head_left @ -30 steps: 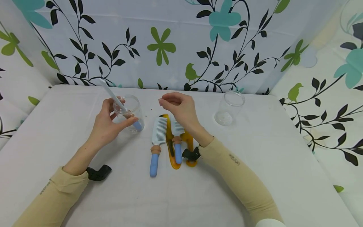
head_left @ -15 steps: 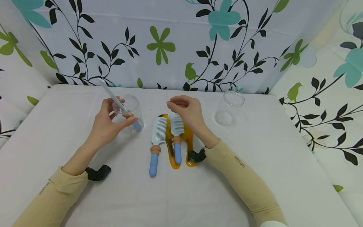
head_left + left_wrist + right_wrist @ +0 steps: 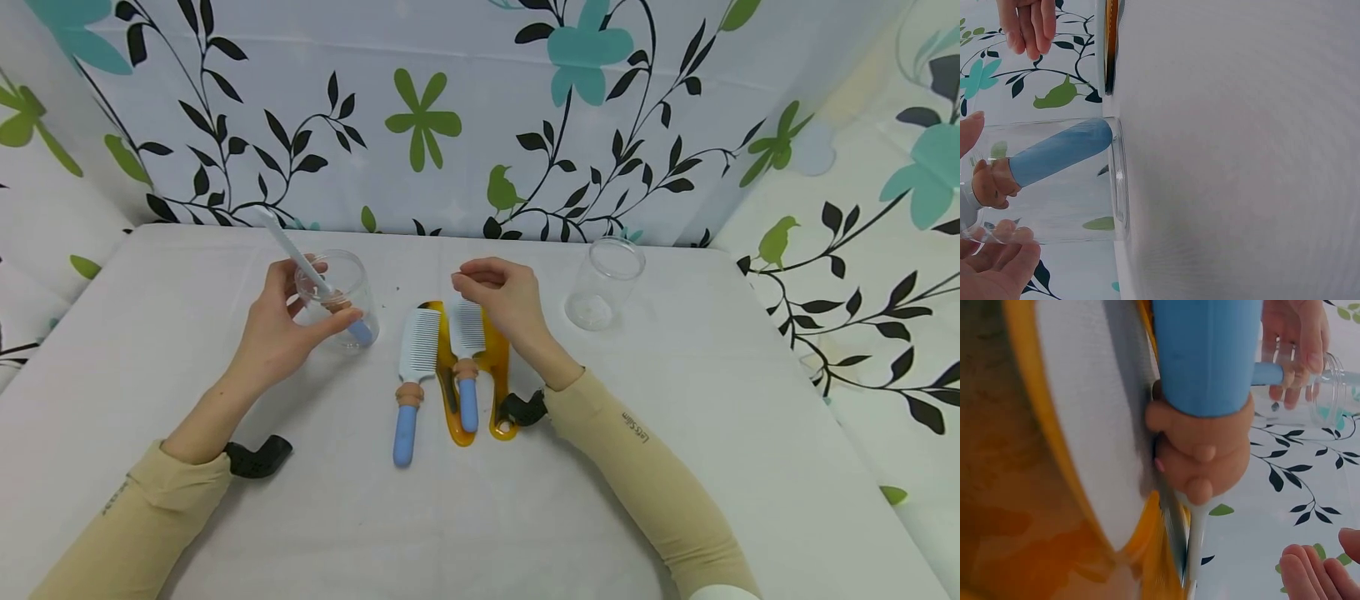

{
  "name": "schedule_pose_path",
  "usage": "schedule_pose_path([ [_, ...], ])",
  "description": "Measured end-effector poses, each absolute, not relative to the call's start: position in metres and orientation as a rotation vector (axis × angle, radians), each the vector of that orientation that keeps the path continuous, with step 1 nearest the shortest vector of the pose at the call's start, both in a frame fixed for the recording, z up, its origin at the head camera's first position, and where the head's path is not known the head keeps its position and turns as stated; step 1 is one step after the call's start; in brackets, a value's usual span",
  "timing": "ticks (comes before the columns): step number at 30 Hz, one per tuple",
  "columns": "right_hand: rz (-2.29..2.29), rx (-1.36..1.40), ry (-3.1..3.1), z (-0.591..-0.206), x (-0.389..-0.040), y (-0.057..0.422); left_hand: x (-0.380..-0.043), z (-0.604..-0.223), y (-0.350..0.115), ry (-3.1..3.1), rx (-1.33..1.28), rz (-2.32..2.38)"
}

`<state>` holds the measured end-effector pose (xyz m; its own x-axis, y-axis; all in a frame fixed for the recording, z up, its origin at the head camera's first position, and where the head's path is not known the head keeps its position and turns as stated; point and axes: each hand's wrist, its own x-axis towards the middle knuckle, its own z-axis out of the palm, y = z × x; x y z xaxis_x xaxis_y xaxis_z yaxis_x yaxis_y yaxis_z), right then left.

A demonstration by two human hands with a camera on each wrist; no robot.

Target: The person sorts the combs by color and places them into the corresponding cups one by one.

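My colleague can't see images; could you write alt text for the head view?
A person's left hand grips a clear jar with what looks like a blue-handled comb leaning inside. The right hand is near two similar combs, one lying on something amber, on a white table; another clear jar stands to the right.
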<state>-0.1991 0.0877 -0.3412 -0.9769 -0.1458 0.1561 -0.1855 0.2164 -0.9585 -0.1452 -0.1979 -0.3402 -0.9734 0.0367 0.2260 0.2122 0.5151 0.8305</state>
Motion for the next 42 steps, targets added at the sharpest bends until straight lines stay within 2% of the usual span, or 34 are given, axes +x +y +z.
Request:
schedule_pose_path([
  [17, 1.876, 0.275, -2.482, -0.344, -0.204, 0.097, -0.145, -0.341, -0.199, -2.584, -0.204, -1.441],
  [42, 1.573, 0.174, -2.790, -0.353, -0.213, 0.106, -0.145, -0.343, -0.200, -2.588, -0.208, -1.428],
])
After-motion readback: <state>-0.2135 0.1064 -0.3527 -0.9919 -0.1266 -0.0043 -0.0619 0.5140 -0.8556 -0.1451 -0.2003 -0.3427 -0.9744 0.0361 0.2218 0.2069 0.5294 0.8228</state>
